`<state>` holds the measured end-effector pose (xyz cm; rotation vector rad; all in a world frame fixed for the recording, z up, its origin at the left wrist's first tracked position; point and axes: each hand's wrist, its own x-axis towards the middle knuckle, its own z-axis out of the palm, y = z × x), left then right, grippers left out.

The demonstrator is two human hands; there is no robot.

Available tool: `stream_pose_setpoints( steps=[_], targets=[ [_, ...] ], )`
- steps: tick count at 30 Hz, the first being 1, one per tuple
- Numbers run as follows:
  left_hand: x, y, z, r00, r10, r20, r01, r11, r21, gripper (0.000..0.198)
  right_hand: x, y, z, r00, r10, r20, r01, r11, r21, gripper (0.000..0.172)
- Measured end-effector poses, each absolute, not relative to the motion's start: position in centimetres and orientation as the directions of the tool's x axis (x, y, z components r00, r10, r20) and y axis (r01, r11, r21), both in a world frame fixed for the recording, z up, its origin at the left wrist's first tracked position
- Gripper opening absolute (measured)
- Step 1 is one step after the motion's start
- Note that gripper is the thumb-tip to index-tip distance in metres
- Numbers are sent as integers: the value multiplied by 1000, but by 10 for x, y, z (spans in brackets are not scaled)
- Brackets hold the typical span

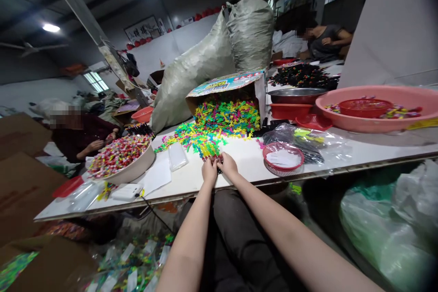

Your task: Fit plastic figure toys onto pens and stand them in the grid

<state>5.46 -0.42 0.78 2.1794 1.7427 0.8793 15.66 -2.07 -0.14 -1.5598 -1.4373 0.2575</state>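
Note:
My left hand (209, 170) and my right hand (227, 164) meet at the near edge of a white table (246, 166). Both have their fingers curled together on small coloured plastic pieces at the front of a bright pile (212, 130). The pile spills from a tipped cardboard box (227, 84) just beyond my hands. What exactly each hand pinches is too small to make out. A small stack of clear bags (178, 156) lies left of my left hand.
A round tray of candies (119, 157) sits at left, a red mesh basket (283, 157) and plastic bags at right, and a pink basin (379, 105) farther right. Two big grey sacks (212, 59) stand behind the box. Other people sit at left and far back.

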Motion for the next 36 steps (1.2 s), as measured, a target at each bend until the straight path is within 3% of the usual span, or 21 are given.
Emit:
stream_pose_setpoints(
  steps=[25, 36],
  targets=[
    [53, -3, 6, 16, 949, 315, 696, -237, 677, 24, 157, -17, -5, 238, 890, 388, 678, 134, -723, 8],
    [53, -5, 10, 10, 962, 272, 724, -195, 661, 26, 151, -22, 1, 243, 898, 367, 727, 82, -682, 11]
  ],
)
